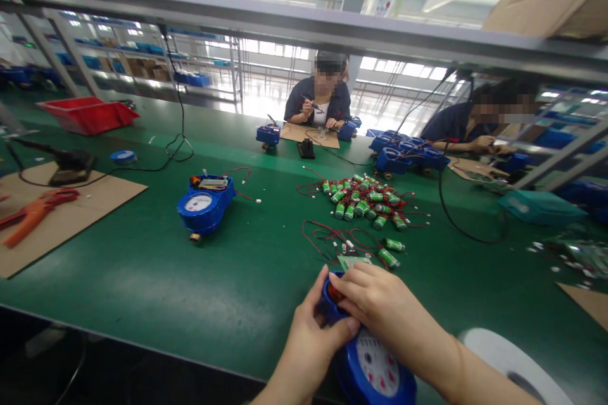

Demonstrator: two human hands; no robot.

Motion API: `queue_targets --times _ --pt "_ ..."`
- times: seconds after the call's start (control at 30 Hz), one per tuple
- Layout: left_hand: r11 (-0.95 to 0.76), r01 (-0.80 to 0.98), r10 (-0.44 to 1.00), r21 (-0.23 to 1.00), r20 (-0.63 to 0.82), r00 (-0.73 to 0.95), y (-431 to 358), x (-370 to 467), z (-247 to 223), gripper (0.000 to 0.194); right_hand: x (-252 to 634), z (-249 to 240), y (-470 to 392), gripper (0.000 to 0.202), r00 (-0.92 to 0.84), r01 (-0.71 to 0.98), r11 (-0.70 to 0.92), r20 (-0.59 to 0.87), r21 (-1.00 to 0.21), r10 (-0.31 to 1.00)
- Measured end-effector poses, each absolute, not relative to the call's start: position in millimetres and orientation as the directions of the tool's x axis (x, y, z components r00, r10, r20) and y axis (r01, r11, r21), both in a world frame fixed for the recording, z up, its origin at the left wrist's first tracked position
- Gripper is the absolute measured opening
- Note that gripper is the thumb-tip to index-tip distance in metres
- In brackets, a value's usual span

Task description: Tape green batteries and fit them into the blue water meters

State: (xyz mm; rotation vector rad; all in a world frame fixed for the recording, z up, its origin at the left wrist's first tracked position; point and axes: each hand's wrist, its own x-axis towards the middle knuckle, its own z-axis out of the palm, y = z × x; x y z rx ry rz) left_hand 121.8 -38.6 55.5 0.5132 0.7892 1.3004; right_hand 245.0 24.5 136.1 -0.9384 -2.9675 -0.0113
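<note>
A blue water meter (377, 370) with a white dial lies at the table's front edge, its open compartment pointing away from me. My left hand (311, 335) is closed around the left side of that compartment, with the thumb across the meter's near part. From the right, my right hand (380, 297) bends its fingers into the compartment, against a reddish-brown round part (335, 292). Its fingertips are partly hidden, so what they pinch cannot be made out. Just beyond lie a green circuit board (352, 261) with red and black wires and two loose green batteries (389, 257).
A pile of wired green batteries (363, 199) lies further back. Another blue meter (204, 205) stands left, near cardboard with orange-handled pliers (40, 212) and a red bin (90, 115). A white roll (513, 364) is at right. Two co-workers (318, 98) sit opposite; cables hang down.
</note>
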Motion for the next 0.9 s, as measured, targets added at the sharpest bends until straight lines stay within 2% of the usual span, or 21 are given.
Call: queue_targets --times 0.13,0.33,0.5,0.6,0.67,0.8,0.9 --pt "0.242 -0.613 0.967 0.752 -0.236 0.092 -38 122 59 0.101 246 135 24 0.018 -0.844 0.536 0.842 0.054 0.061 0.533" --pt "0.222 -0.597 0.974 0.771 -0.209 0.092 -39 122 57 0.097 244 137 20 0.015 -0.846 0.530 0.847 0.093 0.031 0.525" --pt "0.189 -0.605 0.980 0.773 -0.182 0.074 -39 123 49 0.093 241 144 20 0.020 -0.842 0.540 0.838 0.032 0.085 0.539" --pt "0.187 -0.617 0.981 0.765 -0.175 0.081 -39 121 47 0.092 237 158 19 0.016 -0.828 0.554 0.826 -0.036 0.103 0.560" --pt "0.187 -0.615 0.981 0.766 -0.180 0.075 -39 119 47 0.092 238 170 17 0.021 -0.821 0.569 0.821 -0.023 0.046 0.570" --pt "0.217 -0.612 0.975 0.761 -0.203 0.094 -40 116 52 0.096 256 190 3 0.048 -0.775 0.609 0.789 0.151 -0.081 0.614" --pt "0.243 -0.614 0.967 0.751 -0.238 0.092 -42 116 58 0.101 280 193 -20 0.046 -0.723 0.645 0.756 0.231 -0.111 0.651"
